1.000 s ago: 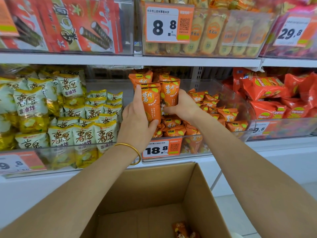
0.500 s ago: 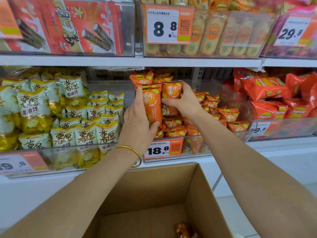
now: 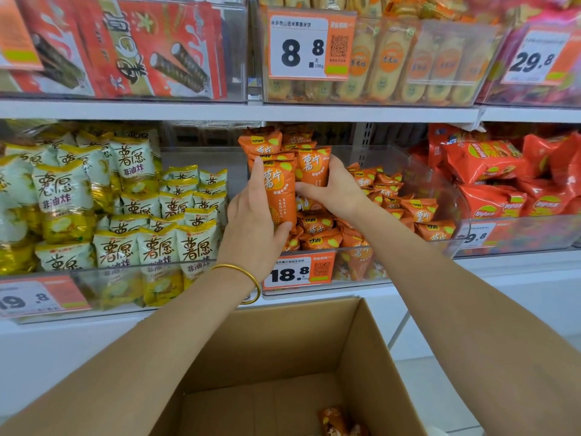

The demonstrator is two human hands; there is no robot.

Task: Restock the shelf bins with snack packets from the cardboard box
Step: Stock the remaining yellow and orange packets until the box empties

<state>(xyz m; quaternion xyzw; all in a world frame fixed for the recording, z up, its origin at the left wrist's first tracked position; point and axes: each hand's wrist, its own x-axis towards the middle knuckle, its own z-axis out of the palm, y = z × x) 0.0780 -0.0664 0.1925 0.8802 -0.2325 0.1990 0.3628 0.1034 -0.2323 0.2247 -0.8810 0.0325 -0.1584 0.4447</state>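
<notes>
Your right hand (image 3: 333,191) has slid up the rear packet (image 3: 314,166) in the bin (image 3: 405,262), gripping it. Your left hand (image 3: 251,228) grips the front packet (image 3: 279,196). Both look nearly placed.

- Orange snack packet (image 3: 278,196): upright, gripped by left hand (image 3: 251,221) above clear shelf bin (image 3: 440,190), left end.
- Second orange packet (image 3: 312,166): upright, touching the first's right side, gripped by right hand (image 3: 333,191).
- Bin: part full of loose orange packets.
- Cardboard box (image 3: 283,341): open, near; leftover packets (image 3: 333,420) on its floor, right.
</notes>
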